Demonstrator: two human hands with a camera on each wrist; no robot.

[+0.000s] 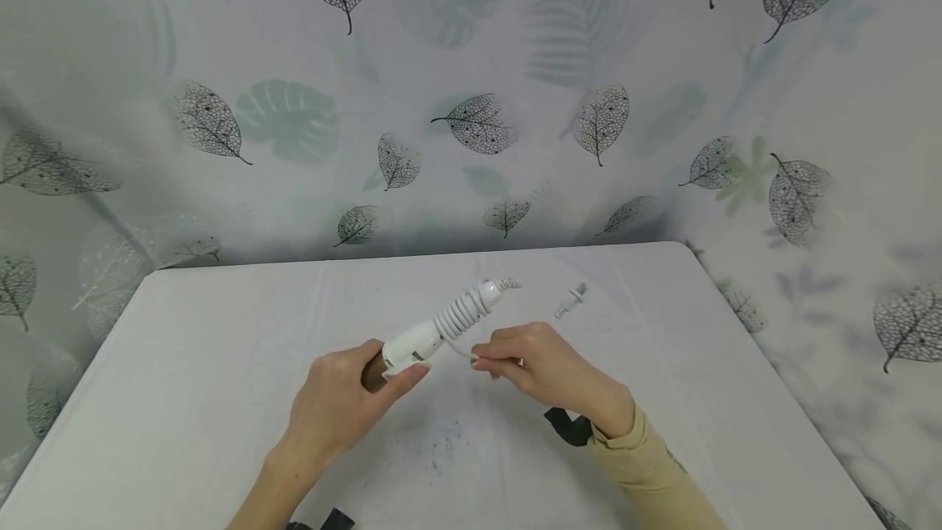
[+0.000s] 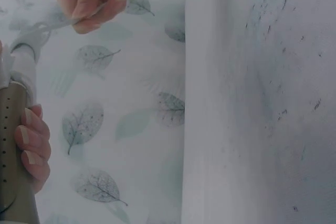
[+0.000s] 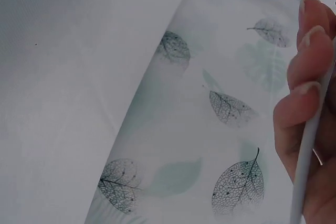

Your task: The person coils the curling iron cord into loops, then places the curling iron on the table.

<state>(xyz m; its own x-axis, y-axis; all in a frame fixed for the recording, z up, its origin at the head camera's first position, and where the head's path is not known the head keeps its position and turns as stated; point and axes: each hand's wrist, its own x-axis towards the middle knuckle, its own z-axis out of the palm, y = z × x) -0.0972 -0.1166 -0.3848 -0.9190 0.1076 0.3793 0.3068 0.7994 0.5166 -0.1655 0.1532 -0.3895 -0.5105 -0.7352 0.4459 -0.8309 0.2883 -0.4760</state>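
Observation:
My left hand [image 1: 340, 395] grips a hair styling iron by its gold-brown section [image 2: 13, 145], which has a row of small holes. The iron's white handle [image 1: 412, 343] tilts up to the right, with white cord [image 1: 462, 314] wound round it in several coils. My right hand [image 1: 548, 362] pinches a stretch of that cord between thumb and fingers, just right of the handle. In the right wrist view the cord [image 3: 310, 150] runs straight along the palm. A white plug [image 1: 572, 299] shows beyond the right hand; the cord between it and the hand is mostly hidden.
Both hands are over a white table [image 1: 221, 334] with rounded far corners. Small dark marks [image 1: 445, 444] dot its cloth near the front. Leaf-patterned curtain [image 1: 441, 186] hangs behind and at both sides. Black straps [image 1: 570, 426] sit at the wrists.

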